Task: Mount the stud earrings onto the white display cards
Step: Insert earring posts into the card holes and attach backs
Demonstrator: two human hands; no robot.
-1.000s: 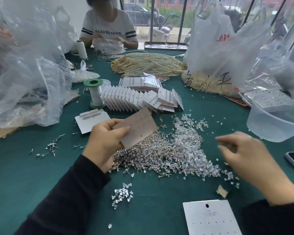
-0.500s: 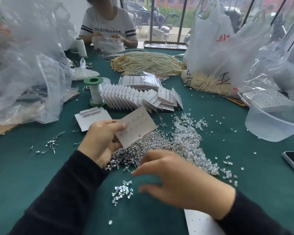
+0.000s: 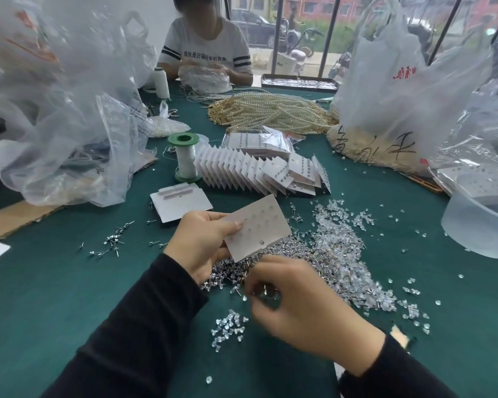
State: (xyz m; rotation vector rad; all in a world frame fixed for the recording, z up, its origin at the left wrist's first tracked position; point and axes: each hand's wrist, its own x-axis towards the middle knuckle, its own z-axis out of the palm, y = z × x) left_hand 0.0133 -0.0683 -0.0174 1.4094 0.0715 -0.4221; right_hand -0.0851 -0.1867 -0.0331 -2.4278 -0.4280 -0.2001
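Left hand (image 3: 202,242): thumb and fingers pinched the white display card (image 3: 258,225) by its edge.
Right hand (image 3: 302,305): curled over the stud earrings (image 3: 224,278), perhaps pinching one; too blurred to tell.

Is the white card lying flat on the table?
No, the left hand holds the card tilted up above the studs.

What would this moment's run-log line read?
left hand: holds display card over stud pile | right hand: fingers curled at pile's near edge, grip blurred | card: one stud visible | stage: likely picking next stud
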